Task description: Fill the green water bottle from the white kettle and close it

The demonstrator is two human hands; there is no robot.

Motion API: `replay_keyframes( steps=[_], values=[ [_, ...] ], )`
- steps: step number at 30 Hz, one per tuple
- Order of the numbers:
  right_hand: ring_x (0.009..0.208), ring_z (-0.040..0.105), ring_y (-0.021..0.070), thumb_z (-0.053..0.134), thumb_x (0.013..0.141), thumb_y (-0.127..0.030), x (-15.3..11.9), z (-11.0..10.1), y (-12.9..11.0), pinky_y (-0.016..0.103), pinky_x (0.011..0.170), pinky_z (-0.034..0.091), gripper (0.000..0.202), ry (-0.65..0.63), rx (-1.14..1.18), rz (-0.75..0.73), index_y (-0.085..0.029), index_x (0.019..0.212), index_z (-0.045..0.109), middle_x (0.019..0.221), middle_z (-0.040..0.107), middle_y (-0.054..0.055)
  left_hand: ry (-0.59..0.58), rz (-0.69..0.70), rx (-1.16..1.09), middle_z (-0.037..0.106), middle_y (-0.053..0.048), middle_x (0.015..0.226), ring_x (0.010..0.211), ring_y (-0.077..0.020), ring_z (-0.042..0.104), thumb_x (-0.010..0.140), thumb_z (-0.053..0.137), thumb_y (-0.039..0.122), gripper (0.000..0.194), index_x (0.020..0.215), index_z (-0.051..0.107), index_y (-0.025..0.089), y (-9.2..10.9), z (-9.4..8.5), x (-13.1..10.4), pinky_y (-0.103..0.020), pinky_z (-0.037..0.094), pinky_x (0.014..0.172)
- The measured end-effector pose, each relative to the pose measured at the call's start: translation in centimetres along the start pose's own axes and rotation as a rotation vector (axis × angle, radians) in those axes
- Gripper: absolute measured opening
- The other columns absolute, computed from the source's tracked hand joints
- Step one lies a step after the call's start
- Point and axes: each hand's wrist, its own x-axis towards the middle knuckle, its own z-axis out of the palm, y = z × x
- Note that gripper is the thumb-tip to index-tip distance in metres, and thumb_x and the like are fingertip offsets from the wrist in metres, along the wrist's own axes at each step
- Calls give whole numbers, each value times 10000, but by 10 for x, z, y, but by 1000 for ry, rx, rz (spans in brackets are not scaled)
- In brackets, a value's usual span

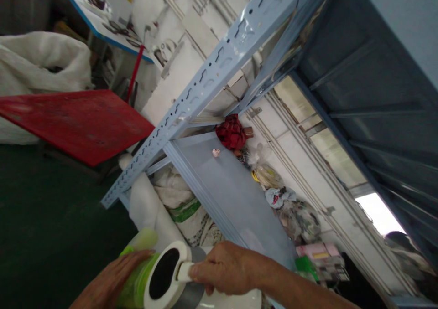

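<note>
Two hands on kettle (164, 277): left hand (109, 279) steadies body, right hand (226, 268) grips handle.

Shelf upright (219, 65): painted metal, pale blue, glossy, slotted. Shelf board (232, 195): smooth, satin sheen. Jug (164, 277) near: glossy white plastic, translucent green body. Red tabletop (78, 122) left: matt, scuffed. Sacks (178, 199) under shelf: woven plastic, rough. Red cloth (232, 132) far: crumpled.

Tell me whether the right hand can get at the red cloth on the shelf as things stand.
Probably not right away: the right hand is closed on the white handle of a jug. The red cloth lies far back on the blue shelf, though the way there looks bare.
</note>
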Motion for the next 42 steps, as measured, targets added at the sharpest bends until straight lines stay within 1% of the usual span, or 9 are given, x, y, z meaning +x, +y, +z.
replay_keyframes(
  steps=[6,9,12,16,20,23,29,34,42],
  values=[
    [497,470,101,508,903,-479,-11,-11,-9,214,504,330,450,-20,-74,45,-162,606,628,506,481,-35,-36,48,-55,654,55,1296,1159,-375,620,570,731,308,907,1375,389,546,8,2,6,-516,540,975],
    [485,468,93,494,915,-463,-15,-15,-9,202,493,334,455,-25,-82,13,-162,592,605,507,486,-34,-52,65,-53,652,27,1296,1162,-363,619,622,718,305,840,1380,412,499,18,-1,12,-508,541,976],
    [456,458,90,472,918,-470,-17,-18,-5,196,464,333,465,-18,-68,12,-166,587,590,493,479,-32,-104,76,-58,653,-18,1292,1163,-345,620,675,701,299,730,1359,471,410,35,-10,21,-474,541,984],
    [406,427,98,450,909,-520,-23,-19,-1,206,405,311,481,-51,-21,39,-174,604,587,461,448,-35,-203,29,-65,645,-60,1289,1166,-323,611,680,686,259,638,1298,532,296,68,-29,32,-426,527,992],
    [407,403,86,403,931,-563,-28,-17,3,205,400,276,536,-29,-16,51,-168,610,572,471,429,-37,-270,22,-121,632,-44,1244,1139,-286,591,637,681,202,661,1275,514,253,93,-42,39,-403,465,1025],
    [417,397,85,386,929,-614,-28,-18,6,210,405,270,571,-38,-28,55,-170,620,567,490,430,-37,-280,27,-134,605,-45,1249,1154,-280,559,626,689,193,689,1283,492,254,94,-44,40,-411,424,1042],
    [403,380,87,363,890,-735,-21,-16,12,213,399,271,640,-66,0,86,-180,641,558,481,420,-41,-284,46,-98,606,-84,1213,1111,-299,568,601,711,221,720,1282,474,214,87,-45,38,-450,425,1006],
    [426,399,89,384,892,-734,-17,-18,10,224,416,264,642,-58,-23,79,-178,628,567,503,436,-32,-274,68,-74,602,-91,1217,1121,-302,564,605,709,238,738,1297,454,214,81,-46,38,-457,409,1021],
    [442,391,84,338,922,-719,-11,-22,-4,235,429,255,658,-77,-132,49,-166,651,570,554,458,-26,-306,35,-47,604,-89,1231,1127,-302,562,608,726,270,757,1307,443,219,77,-49,38,-453,403,1013]
  ],
)
